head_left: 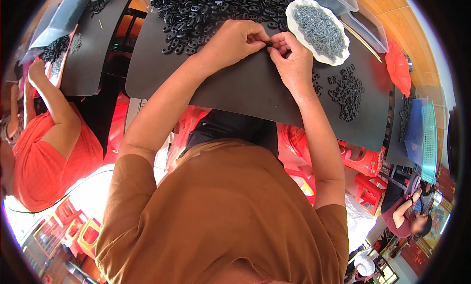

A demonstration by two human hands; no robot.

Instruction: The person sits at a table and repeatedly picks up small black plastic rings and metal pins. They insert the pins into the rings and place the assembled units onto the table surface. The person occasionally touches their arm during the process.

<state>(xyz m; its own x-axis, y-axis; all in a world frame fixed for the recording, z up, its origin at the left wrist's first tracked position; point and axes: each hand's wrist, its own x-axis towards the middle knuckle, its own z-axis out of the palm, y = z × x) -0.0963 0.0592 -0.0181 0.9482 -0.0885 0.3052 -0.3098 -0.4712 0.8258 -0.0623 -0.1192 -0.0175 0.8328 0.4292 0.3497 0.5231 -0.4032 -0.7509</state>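
Small black piece (268,44), held above the counter (235,90) between the two hands. The grip of the left hand (233,38) is closed narrowly, with the piece pinched between thumb and forefinger from the left; the grip of the right hand (293,54) is likewise narrowed, and the piece is met by its fingertips from the right. Neither hand is nearer, since the piece is touched by both. Its visible part appears to be set roughly crosswise, from one grip toward the other, but its long axis cannot be told with certainty, most of it being covered by the fingertips. The handling is judged to turn on this facing of the two grips. Beyond the left hand, a heap of black two-holed oval pieces (216,12) is spread. Just beside the right hand, a white scalloped dish (289,20) is filled with small grey pieces (319,31). Right of the right wrist, a cluster of small black parts (347,95) is laid out.
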